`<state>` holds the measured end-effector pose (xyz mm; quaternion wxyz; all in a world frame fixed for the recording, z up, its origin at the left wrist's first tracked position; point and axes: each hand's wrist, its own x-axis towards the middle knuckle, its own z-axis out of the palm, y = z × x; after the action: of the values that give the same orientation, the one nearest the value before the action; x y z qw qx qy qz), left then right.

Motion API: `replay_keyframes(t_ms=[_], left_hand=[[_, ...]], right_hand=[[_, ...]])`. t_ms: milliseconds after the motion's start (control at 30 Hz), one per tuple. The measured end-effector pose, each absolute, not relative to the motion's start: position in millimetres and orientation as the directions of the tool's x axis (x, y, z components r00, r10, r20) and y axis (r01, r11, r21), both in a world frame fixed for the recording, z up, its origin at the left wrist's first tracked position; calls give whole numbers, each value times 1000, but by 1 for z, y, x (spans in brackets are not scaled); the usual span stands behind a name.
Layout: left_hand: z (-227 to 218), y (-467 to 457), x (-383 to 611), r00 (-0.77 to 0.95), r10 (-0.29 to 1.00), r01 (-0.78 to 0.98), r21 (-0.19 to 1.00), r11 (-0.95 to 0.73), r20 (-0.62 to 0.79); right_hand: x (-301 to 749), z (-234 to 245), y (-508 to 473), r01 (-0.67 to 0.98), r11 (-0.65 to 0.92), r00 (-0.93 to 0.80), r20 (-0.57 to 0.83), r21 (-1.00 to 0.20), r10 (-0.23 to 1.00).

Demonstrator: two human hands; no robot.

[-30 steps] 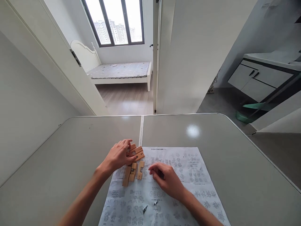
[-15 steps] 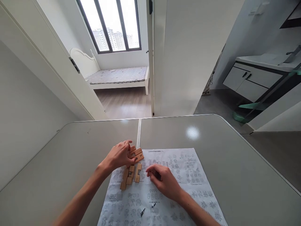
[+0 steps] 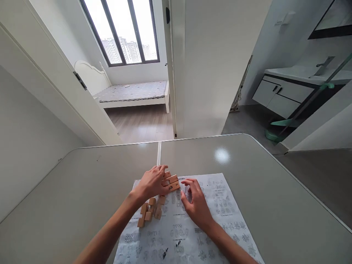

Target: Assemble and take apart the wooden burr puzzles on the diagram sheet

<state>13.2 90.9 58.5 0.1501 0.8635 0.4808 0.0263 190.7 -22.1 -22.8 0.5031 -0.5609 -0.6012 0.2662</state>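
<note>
Notched wooden puzzle pieces (image 3: 171,181) lie side by side at the upper edge of the printed sheet (image 3: 220,205). My left hand (image 3: 152,182) is closed round their left end, thumb at the near side and fingers over the far side, partly hiding them. Just right of these pieces, my right hand (image 3: 194,201) hovers with its thumb and fingers apart and curved, holding nothing. Below my left hand, several more notched wooden pieces (image 3: 148,215) rest loosely together on the sheet. Puzzle diagrams in rows cover the paper.
The sheet lies on a grey table (image 3: 82,183) with a pale seam and a light rim. Two small dark marks (image 3: 165,253) show low on the paper. Beyond the table are a door (image 3: 209,73), a bed (image 3: 134,91) and a sink cabinet (image 3: 286,91).
My left hand has moved right with the pieces it grips, away from the other group. My right hand has shifted right and its fingers have spread. The view has turned slightly.
</note>
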Motion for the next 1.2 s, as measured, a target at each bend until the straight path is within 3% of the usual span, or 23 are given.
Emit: replay_keyframes(t_ms=[133, 300, 533, 667, 933, 1200], left_hand=[[56, 76, 26, 605, 787, 774, 317, -548, -118], [40, 43, 15, 559, 828, 757, 376, -535, 53], [16, 5, -11, 507, 835, 763, 340, -550, 214], [13, 0, -21, 471, 841, 778, 325, -538, 265], [2, 18, -55, 426, 843, 793, 313, -523, 329], [0, 44, -72, 405, 826, 812, 260, -522, 392]], right_hand=[[193, -24, -22, 465, 266, 114, 356, -844, 928], [192, -24, -23, 568, 310, 59, 414, -762, 908], [188, -24, -24, 739, 430, -238, 396, -519, 887], [185, -25, -24, 792, 452, -319, 353, -410, 880], [186, -25, -24, 793, 450, -312, 361, -411, 879], [188, -23, -24, 724, 458, -286, 379, -516, 880]])
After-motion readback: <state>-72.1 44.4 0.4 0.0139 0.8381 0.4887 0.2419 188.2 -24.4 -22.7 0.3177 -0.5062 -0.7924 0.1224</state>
